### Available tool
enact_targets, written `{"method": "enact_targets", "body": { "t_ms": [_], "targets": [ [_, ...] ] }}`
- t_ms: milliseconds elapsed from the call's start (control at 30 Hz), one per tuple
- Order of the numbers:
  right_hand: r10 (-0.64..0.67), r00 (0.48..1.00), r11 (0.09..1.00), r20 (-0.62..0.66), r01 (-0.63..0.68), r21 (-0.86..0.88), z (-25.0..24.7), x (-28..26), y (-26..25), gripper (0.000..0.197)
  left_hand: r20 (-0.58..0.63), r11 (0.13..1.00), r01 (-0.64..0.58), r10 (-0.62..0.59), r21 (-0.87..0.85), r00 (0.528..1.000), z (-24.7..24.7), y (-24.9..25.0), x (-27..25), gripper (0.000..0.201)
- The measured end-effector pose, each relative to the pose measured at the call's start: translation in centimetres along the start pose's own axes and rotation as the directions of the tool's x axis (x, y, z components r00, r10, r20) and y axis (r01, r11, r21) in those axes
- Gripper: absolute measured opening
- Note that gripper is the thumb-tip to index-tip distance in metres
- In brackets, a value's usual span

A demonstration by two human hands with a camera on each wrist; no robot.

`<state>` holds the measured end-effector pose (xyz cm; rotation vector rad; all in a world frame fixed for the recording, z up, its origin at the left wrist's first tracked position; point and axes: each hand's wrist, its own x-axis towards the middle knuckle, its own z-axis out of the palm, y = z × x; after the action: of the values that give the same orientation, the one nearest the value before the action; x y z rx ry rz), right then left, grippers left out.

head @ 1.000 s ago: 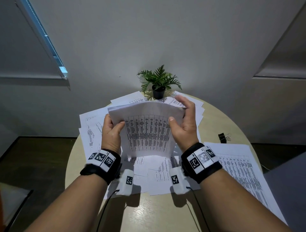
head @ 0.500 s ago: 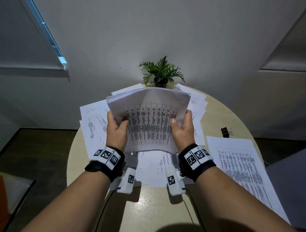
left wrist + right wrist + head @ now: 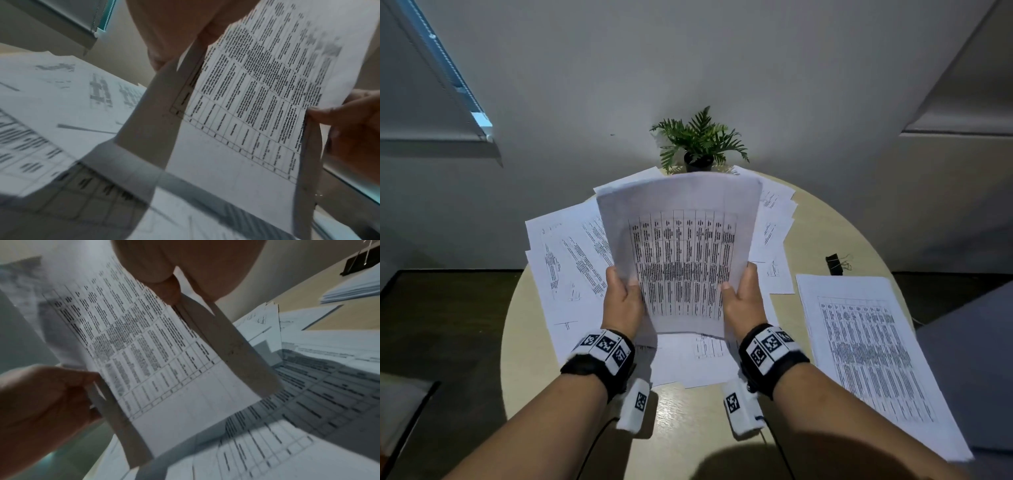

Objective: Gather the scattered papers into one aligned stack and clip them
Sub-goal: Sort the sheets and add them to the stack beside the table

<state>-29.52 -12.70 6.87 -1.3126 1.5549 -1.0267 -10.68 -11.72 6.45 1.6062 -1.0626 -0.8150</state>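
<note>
Fingers of both hands are curled round the side edges of a held sheaf of papers [image 3: 681, 253], thumbs laid on its printed front: the left hand [image 3: 621, 301] grips the left edge, the right hand [image 3: 744, 298] the right edge. It is held upright above the round table [image 3: 688, 421], its lower edge clear of the loose sheets [image 3: 571, 260] scattered beneath. A separate stack [image 3: 866, 346] lies flat at the near right. A black binder clip [image 3: 834, 264] rests on the table at the right, well apart from the hands. A potted plant [image 3: 700, 144] stands at the far edge.
</note>
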Motion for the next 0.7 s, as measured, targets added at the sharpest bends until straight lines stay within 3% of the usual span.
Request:
{"method": "enact_targets", "body": {
  "t_ms": [100, 200, 267, 400, 533, 700],
  "targets": [
    [0.01, 0.998, 0.999, -0.065, -0.008, 0.039, -1.7, 0.5, 0.3, 0.028, 0.034, 1.0, -0.007, 0.007, 0.007, 0.999, 1.3, 1.3, 0.1, 0.015],
    [0.115, 0.991, 0.993, -0.066, -0.113, 0.03, -5.1, 0.7, 1.3, 0.04, 0.135, 0.995, 0.047, -0.058, 0.082, 0.989, 4.4, 2.7, -1.1, 0.013],
    [0.196, 0.968, 0.979, -0.156, -0.203, -0.028, -8.4, 0.7, 2.4, 0.047, 0.216, 0.982, 0.08, -0.117, 0.173, 0.969, 7.3, 3.2, -2.5, 0.013],
    [0.276, 0.901, 0.912, -0.336, -0.356, -0.205, -16.0, -0.7, 6.5, 0.039, 0.45, 0.942, 0.056, -0.211, 0.332, 0.868, 13.1, 3.1, -6.2, 0.025],
    [0.345, 0.844, 0.844, -0.41, -0.471, -0.258, -22.1, -3.9, 11.1, 0.045, 0.611, 0.913, -0.005, -0.27, 0.409, 0.745, 18.2, 2.0, -10.0, 0.028],
    [0.369, 0.83, 0.8, -0.417, -0.513, -0.312, -26.4, -5.4, 13.6, 0.048, 0.61, 0.831, -0.066, -0.349, 0.552, 0.711, 23.0, 0.8, -13.3, 0.031]
  ]
}}
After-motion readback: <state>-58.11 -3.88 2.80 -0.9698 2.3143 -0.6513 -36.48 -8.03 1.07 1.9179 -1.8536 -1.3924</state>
